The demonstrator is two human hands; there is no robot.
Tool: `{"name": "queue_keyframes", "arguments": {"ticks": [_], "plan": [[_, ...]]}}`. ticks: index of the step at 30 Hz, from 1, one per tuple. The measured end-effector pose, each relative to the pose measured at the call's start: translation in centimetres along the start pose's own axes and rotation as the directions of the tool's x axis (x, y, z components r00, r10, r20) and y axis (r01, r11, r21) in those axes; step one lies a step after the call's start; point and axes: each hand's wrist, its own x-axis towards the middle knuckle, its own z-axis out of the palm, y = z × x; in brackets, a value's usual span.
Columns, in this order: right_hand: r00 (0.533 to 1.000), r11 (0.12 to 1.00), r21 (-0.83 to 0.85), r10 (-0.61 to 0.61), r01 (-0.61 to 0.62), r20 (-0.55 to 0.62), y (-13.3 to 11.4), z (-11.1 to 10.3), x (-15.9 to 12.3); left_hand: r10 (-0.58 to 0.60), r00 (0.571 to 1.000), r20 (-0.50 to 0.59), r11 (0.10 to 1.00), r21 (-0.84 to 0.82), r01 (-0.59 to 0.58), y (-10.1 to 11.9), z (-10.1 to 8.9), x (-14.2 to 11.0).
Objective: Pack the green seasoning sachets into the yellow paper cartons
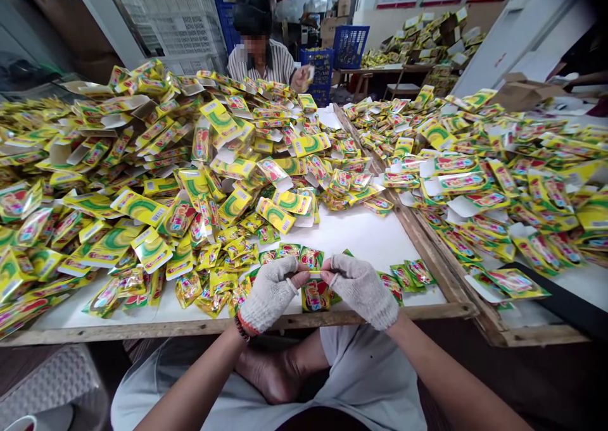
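Note:
My left hand (pixel 273 292), in a white knit glove with bare fingertips, pinches the left end of a small yellow, green and red printed packet (pixel 315 295). My right hand (pixel 363 288), gloved the same way, pinches its right end. The packet is over the near edge of the white table (pixel 365 231), its printed face toward me. Small green packets (pixel 418 273) lie beside my right hand, and another green packet (pixel 311 257) lies just behind my fingers. To the left of my left hand are loose yellow packets (pixel 223 279).
A tall heap of yellow printed boxes (pixel 199 184) covers the left and back. More boxes (pixel 460 178) lie beyond a wooden divider (pixel 427 254). A person (pixel 261 61) sits across the table, one hand raised. Blue crates (pixel 350 46) stand behind.

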Motion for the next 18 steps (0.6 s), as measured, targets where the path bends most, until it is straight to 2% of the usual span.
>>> {"name": "queue_keyframes", "arguments": {"ticks": [5,7,9,12,14,16,18], "plan": [[1.000,1.000,0.012,0.001,-0.002,0.025,0.2,-0.4,0.2,0.022,1.000,0.002,1.000,0.022,-0.022,0.0,-0.1,0.3],[0.999,1.000,0.001,-0.011,0.011,0.047,0.3,-0.6,0.3,0.075,0.997,0.002,0.995,0.066,-0.075,-0.3,-0.1,0.2],[0.996,0.998,-0.028,-0.057,0.059,0.071,0.5,-0.9,0.2,0.178,0.984,0.001,0.977,0.123,-0.176,-0.7,-0.1,-0.2],[0.969,0.972,-0.097,-0.200,0.215,0.143,0.6,-1.1,-0.3,0.362,0.932,0.018,0.905,0.233,-0.356,-1.5,0.0,-1.3],[0.948,0.941,-0.175,-0.258,0.291,0.187,0.5,-0.9,-0.9,0.440,0.897,0.052,0.842,0.324,-0.432,-1.9,0.0,-2.1],[0.949,0.924,-0.242,-0.258,0.297,0.180,0.5,-0.3,-1.3,0.485,0.871,0.079,0.784,0.404,-0.472,-2.1,0.0,-2.4],[0.965,0.943,-0.211,-0.243,0.259,0.099,1.0,0.0,-1.4,0.536,0.843,0.048,0.745,0.443,-0.499,-2.2,0.0,-2.1]]}}
